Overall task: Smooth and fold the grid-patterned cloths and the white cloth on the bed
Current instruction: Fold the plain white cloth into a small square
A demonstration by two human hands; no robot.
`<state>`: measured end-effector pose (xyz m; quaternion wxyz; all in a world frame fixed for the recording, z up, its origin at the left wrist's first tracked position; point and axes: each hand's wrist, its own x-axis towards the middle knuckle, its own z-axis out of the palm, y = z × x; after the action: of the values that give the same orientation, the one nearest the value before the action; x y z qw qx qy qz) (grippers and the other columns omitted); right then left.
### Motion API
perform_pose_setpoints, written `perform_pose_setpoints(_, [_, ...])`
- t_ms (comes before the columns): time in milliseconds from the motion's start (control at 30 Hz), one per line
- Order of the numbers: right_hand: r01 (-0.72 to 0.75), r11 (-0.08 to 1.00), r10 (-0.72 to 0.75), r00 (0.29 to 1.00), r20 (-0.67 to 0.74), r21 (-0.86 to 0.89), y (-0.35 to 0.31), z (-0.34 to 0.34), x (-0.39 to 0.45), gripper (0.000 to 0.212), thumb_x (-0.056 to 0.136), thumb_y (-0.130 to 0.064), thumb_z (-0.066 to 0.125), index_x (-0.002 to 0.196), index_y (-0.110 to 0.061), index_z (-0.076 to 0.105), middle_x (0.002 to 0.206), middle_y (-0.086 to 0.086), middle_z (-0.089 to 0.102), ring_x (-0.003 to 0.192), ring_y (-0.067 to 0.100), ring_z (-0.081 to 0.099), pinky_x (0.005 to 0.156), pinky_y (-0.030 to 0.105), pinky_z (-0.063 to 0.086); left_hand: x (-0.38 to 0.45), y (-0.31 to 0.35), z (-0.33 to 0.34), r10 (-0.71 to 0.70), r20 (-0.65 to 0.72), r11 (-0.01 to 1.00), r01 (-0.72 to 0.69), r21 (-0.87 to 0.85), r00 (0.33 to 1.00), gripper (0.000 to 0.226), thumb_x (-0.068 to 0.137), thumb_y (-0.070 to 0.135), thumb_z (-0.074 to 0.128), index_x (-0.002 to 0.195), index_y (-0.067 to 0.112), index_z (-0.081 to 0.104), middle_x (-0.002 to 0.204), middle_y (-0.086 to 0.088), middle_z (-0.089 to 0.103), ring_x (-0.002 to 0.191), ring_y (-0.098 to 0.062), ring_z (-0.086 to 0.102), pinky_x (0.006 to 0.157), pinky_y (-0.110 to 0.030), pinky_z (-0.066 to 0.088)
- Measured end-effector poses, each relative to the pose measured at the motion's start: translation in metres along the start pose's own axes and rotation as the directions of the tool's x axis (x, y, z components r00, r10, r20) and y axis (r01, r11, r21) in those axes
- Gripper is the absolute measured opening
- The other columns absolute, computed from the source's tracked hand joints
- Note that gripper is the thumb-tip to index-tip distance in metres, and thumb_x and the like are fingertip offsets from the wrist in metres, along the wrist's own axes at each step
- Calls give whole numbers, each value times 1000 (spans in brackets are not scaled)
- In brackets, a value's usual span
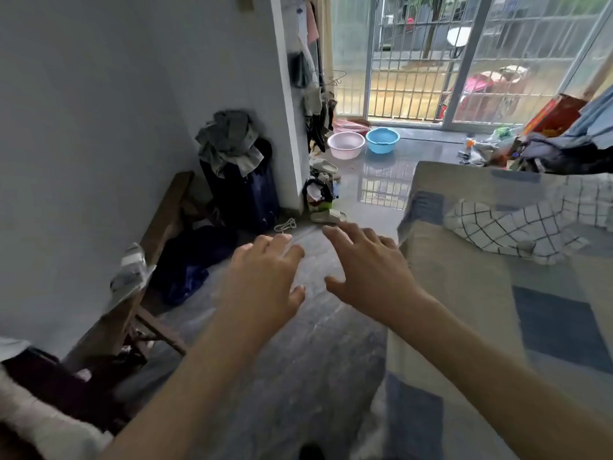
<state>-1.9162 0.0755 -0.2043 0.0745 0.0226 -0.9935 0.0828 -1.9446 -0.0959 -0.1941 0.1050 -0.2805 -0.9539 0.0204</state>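
item: bed [464, 293], patchwork cover in beige and blue, taken as landmark for all entries

- grid-patterned cloth [517, 227]: white with dark check lines, lying rumpled on the bed's far half; a second checked piece seems to run on behind it toward the right edge, boundary unclear
- white cloth: none plainly told apart on the bed in this view
- left hand [262, 277]: held out over the floor [315, 343], left of the bed, grip spread and relaxed, holding nothing
- right hand [368, 267]: just beside the bed's near-left edge, over the floor, grip spread, fingers apart, holding nothing, well short of the cloth
- pink basin [345, 145] and blue basin [382, 140]: on the floor beyond the bed's far end, side by side, near the barred door
- dark suitcase [242, 190] topped with grey clothing: against the wall, left of the bed across the floor

progress, as judged: nothing smoothed or folded; the checked cloth is bunched and untouched; the whole task appears to remain

writing, brands, labels: none legible; the frame is blurred
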Motion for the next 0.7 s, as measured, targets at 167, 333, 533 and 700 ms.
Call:
perform_pose_setpoints(167, [-4,999,2,999,-49,-49,-12,0,83,70,82,-51,61,142,-27,32,149,0,34,134,24,38,107,43,32,66,-58,6,-8,-21,999,9,30,1000,44,80,43,68,120,29,58,133,5,54,116,-18,52,94,-35,42])
perform_pose_setpoints(333, [-125,987,124,992,-24,-98,-3,6,131,58,87,-45,58,137,-23,39,146,3,36,131,26,40,102,42,37,125,-89,30,18,-37,999,-17,46,999,35,91,36,56,125,30,51,128,11,49,114,-14,49,80,-28,40])
perform_pose_setpoints(533, [-323,935,331,943,31,-146,31,21,171,61,87,-40,60,140,-21,35,140,5,40,124,28,45,92,42,46,212,-96,63,113,-39,992,-115,-61,993,32,88,42,56,118,28,57,116,9,56,104,-14,54,74,-28,43])
perform_pose_setpoints(700, [-500,847,510,860,14,-180,65,31,207,54,83,-43,61,130,-22,45,130,3,48,117,27,49,84,40,46,283,-104,90,243,-26,966,-244,-88,970,34,88,47,54,117,30,57,116,11,57,103,-14,55,74,-29,44])
